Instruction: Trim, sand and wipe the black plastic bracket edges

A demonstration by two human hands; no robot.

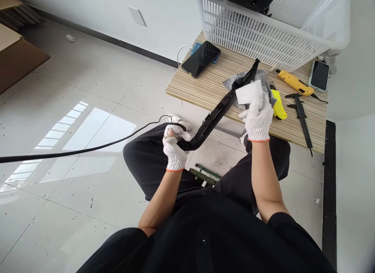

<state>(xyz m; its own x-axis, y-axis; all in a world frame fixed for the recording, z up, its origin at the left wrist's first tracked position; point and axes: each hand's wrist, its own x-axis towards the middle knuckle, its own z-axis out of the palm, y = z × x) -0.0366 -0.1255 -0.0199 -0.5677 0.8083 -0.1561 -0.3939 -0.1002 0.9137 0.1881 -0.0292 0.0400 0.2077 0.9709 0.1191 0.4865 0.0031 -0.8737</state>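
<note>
A wood-striped desk is standing ahead of the person's knees; a white slatted basket is sitting along its back edge; a long black part is slanting from above the person's lap up over the desk, its upper end lying across a crumpled grey cloth; 2 gloved hands are working at it. The left hand is clasping the part's lower end, its grip wrapping around it; the right hand is pinching a white piece in a narrow grip, near the part's upper stretch; whether that piece is actually touching the part is hard to tell from this angle. To the right, a dark caliper is lying beside a yellow power tool; 2 phones are resting on the desk, a black phone at left and a pale-edged phone at right; a neon-yellow tool is lying just beside the cloth.
</note>
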